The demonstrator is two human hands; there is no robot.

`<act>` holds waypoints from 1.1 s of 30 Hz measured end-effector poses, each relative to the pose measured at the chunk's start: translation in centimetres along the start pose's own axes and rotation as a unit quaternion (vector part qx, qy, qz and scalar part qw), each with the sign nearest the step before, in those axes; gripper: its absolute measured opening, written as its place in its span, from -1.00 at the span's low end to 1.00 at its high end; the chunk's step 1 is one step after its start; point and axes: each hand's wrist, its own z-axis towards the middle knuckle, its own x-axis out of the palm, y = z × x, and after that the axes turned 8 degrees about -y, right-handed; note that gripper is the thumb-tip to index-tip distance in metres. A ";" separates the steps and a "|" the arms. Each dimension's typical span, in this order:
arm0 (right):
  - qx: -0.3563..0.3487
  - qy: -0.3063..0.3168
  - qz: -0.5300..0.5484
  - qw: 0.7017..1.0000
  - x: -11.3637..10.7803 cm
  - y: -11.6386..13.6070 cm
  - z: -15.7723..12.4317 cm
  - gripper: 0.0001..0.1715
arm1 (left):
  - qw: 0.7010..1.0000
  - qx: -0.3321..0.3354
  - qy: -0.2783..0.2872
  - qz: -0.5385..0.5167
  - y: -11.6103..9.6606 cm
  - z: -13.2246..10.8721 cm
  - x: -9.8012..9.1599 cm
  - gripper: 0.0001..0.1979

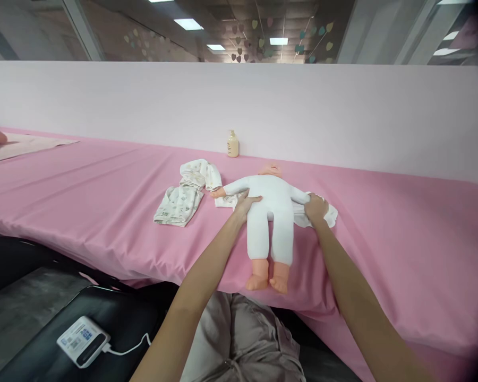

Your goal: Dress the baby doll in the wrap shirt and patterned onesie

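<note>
A baby doll (270, 199) with a white cloth body and bare plastic feet lies on its back, its feet towards me. My left hand (245, 206) is closed on the doll's side at the waist, thumb on the belly and the other fingers mostly hidden. At the end of the doll's arm on the right, my right hand (316, 208) is closed around it; the doll's hand there is hidden. A white cloth garment (330, 216) lies beneath and beside that hand. Partly under the doll's other arm is a patterned white cloth (225, 201).
Folded patterned baby clothes (179, 206) and a bunched patterned garment (201, 174) lie left of the doll. A pump bottle (233, 145) stands by the white wall. The pink-covered table (115, 185) ends near my lap. A white device (83, 341) with a cable rests on a black chair (123, 313).
</note>
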 end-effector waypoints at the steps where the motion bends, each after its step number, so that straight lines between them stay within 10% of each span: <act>1: 0.016 -0.006 0.001 1.000 -0.1 -0.5 0.1 -0.50 | 1.000 0.005 0.005 0.000 0.0 0.1 0.0 -0.31; 16: 0.201 -0.060 0.027 0.977 -1.4 -6.7 1.2 -0.53 | 0.989 0.088 0.104 -0.055 -1.8 -0.3 -0.6 -0.32; 24: -0.022 0.003 0.166 0.986 -3.0 2.8 0.5 -0.55 | 0.986 0.116 0.107 -0.059 -3.3 -0.7 -1.1 -0.37; 29: -0.029 0.268 0.563 0.781 -5.8 9.6 -1.1 -0.33 | 0.989 0.107 0.093 -0.039 -3.6 -1.3 -1.1 -0.29; 33: 0.074 0.399 0.639 0.653 -7.2 10.3 -2.4 -0.43 | 0.984 0.122 0.115 -0.061 -3.5 -1.6 -1.0 -0.25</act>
